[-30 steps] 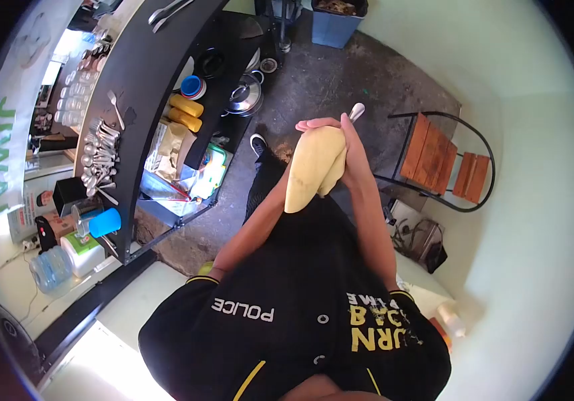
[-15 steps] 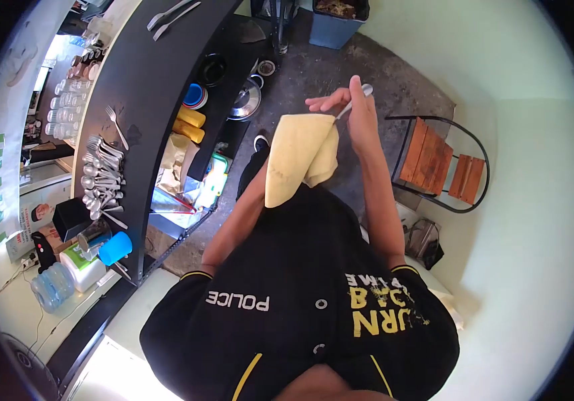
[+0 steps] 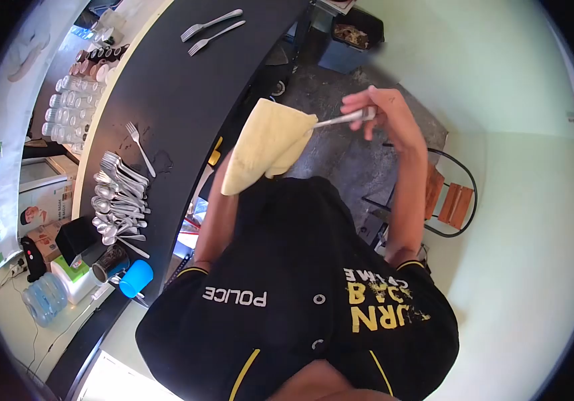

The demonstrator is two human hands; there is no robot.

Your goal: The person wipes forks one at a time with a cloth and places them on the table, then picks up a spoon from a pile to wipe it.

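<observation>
A folded yellow cloth (image 3: 267,137) covers my left hand, whose fingers are hidden beneath it. The handle end of a fork (image 3: 340,121) goes into the cloth's right corner, and its head points right. At that head is my right hand (image 3: 390,117), slightly blurred, with its fingers apart above and below the fork. I cannot see a firm hold there. On the black counter (image 3: 173,87), a pile of spoons and forks (image 3: 120,200) lies to the left, with a single fork (image 3: 140,148) beside it. Two more forks (image 3: 212,30) lie near the top.
A blue cup (image 3: 136,279) and a dark metal cup (image 3: 110,262) stand at the counter's lower end. Rows of glass jars (image 3: 66,113) are beyond it. Ahead is a bin (image 3: 350,47) with scraps; a wooden chair (image 3: 456,205) stands right.
The cloth has moved left, and my right hand has moved right. More of the fork now shows between them. The view has shifted, bringing more of the counter into sight.
</observation>
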